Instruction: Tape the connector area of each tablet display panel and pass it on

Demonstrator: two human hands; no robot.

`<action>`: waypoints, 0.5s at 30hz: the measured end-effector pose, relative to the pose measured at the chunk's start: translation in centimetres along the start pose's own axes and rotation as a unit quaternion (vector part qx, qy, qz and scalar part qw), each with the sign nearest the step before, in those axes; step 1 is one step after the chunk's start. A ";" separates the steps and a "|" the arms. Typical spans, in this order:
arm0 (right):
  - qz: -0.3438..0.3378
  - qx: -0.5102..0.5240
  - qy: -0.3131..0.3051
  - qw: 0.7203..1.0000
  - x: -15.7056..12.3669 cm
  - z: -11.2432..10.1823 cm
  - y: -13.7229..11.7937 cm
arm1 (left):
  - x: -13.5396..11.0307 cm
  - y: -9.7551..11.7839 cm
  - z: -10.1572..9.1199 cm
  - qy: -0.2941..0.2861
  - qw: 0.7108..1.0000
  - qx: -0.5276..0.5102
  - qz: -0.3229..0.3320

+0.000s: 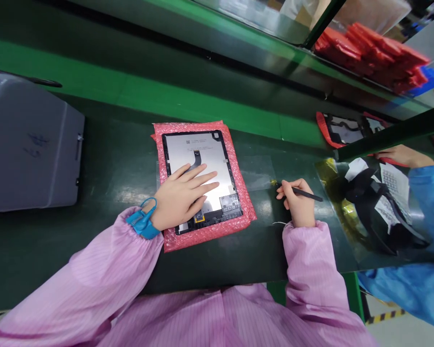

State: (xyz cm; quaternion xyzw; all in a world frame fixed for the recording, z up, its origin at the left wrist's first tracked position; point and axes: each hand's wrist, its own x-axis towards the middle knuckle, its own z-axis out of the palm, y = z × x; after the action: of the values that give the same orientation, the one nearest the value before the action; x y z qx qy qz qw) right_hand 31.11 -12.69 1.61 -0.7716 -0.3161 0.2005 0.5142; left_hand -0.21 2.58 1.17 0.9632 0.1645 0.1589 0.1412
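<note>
A tablet screen assembly (206, 144), silver back with a black frame and a dark flex cable, lies on a pink bubble-wrap bag (239, 166). My left hand (183, 195) rests on its silver back, fingers spread, hiding part of the cable; a blue wrist strap (143, 222) circles that wrist. To the right, my right hand (297, 197) is closed around slim black tweezers (309, 194). At their tip is a small bit of yellow film (274, 182), beside a clear plastic sheet (256, 172) on the dark green bench.
A grey bin (32, 144) stands at left. On the right lie black strips and white paper labels (385, 212) with yellow film. A co-worker's hand (405, 155) in a blue sleeve touches another red-wrapped panel. Red bags (372, 53) are piled beyond a green post.
</note>
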 end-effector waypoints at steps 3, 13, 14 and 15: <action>-0.024 -0.004 0.020 0.999 -0.4 0.5 -0.1 | 0.0 0.0 0.2 0.008 1.000 0.009 0.004; -0.099 0.038 0.007 0.994 -3.5 2.9 -2.0 | 0.2 0.5 0.8 0.045 0.998 -0.046 -0.015; -0.098 0.059 -0.003 0.993 -4.3 3.4 -2.4 | 0.2 0.5 0.8 0.057 0.996 -0.063 -0.021; -0.096 0.080 -0.013 0.992 -5.1 4.1 -2.9 | 0.0 0.5 0.7 0.074 0.993 -0.085 -0.026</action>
State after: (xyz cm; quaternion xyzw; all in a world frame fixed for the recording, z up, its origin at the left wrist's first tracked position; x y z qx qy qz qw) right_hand 24.04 -12.74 2.56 -0.6915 -0.3786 0.1847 0.5869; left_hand 0.23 1.95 0.69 0.9286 0.1857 0.2394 0.2142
